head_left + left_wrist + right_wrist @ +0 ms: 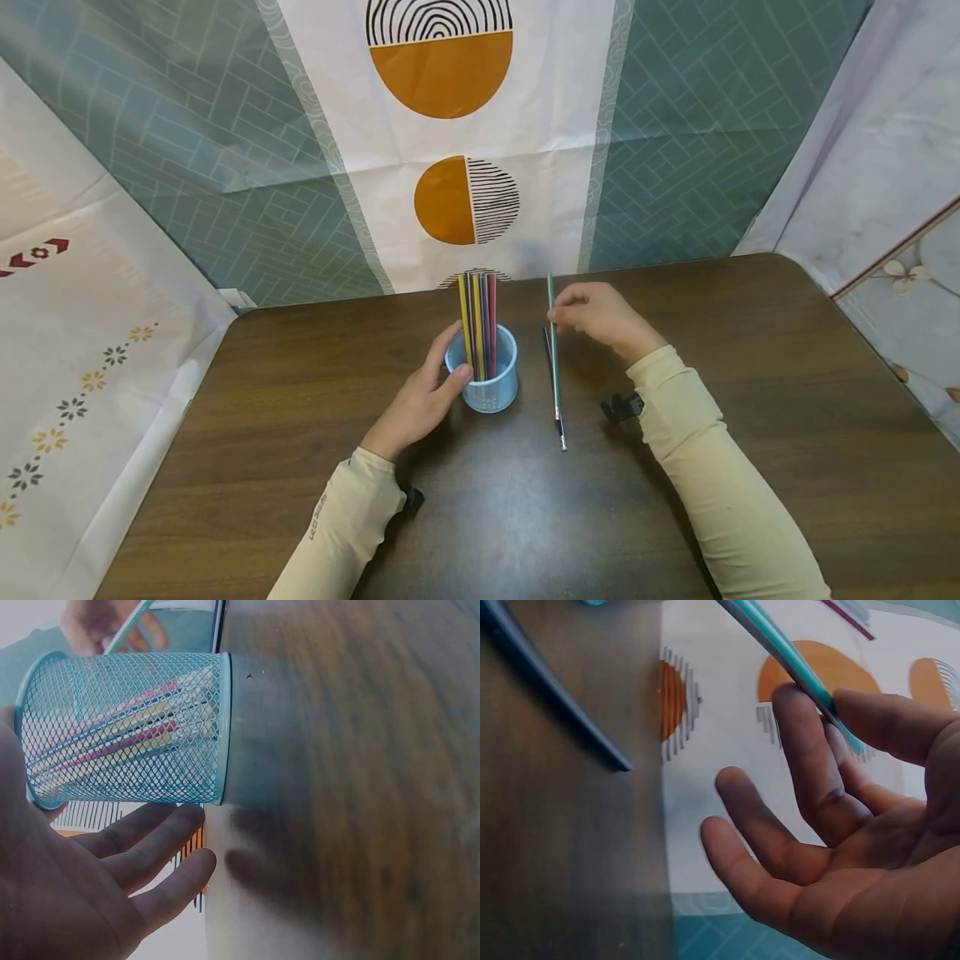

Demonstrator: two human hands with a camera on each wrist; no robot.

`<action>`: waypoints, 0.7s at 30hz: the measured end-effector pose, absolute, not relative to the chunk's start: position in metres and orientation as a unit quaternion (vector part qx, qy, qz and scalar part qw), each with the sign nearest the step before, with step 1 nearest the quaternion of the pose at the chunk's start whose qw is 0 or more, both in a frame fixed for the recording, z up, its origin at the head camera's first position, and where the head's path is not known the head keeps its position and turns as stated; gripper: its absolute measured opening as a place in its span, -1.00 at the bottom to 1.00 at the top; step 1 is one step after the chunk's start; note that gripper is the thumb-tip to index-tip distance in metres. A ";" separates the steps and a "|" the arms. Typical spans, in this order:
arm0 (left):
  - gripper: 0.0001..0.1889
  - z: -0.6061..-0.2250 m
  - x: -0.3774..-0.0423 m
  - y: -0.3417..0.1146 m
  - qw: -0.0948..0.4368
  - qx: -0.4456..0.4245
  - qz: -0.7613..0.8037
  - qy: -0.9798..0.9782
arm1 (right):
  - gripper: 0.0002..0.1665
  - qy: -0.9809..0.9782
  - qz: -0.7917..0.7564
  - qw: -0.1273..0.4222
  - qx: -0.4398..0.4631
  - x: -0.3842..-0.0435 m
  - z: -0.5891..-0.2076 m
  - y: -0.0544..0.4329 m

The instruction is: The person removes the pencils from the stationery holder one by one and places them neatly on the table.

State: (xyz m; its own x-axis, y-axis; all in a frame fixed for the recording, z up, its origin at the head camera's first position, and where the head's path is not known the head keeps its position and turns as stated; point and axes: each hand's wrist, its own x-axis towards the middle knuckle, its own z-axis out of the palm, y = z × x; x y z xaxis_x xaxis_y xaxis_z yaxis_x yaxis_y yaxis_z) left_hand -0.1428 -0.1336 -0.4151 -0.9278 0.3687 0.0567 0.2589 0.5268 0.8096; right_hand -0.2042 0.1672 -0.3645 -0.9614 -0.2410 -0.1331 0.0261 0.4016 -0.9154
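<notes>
Head view: right hand [596, 315] pinches the green pencil [554, 354]; left hand [418, 406], fingers spread, grips the mesh cup [491, 399] at its rim. Advisable: lift clear of the dark pencil [561, 427], cup steady.

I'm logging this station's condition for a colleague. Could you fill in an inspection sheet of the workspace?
Surface: dark brown wood-grain table, with a pale sheen in front of the cup.
Job's things: light-blue cylindrical mesh cup, upright, holding a bundle of slim multicoloured pencils; one slim dark-blue pencil lies beside it; one slim green pencil is held, its lower end possibly touching the table.
Clutter: nothing seen.
Hands: left hand grips the cup near its rim; right hand pinches the green pencil.
Cables: nothing seen.
Surroundings: green-and-white patterned sheet behind; white flower-patterned cloth at left; white marbled sheet at right.
</notes>
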 end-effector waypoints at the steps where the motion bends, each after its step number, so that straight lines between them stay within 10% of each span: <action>1: -0.34 -0.415 -0.143 -0.133 0.061 0.180 0.452 0.871 | -0.83 0.830 -0.538 0.130 -0.063 -0.204 -0.366 0.167; 21: -0.34 -0.415 -0.143 -0.134 0.063 0.182 0.455 0.869 | -0.86 0.838 -0.512 0.181 -0.053 -0.211 -0.390 0.161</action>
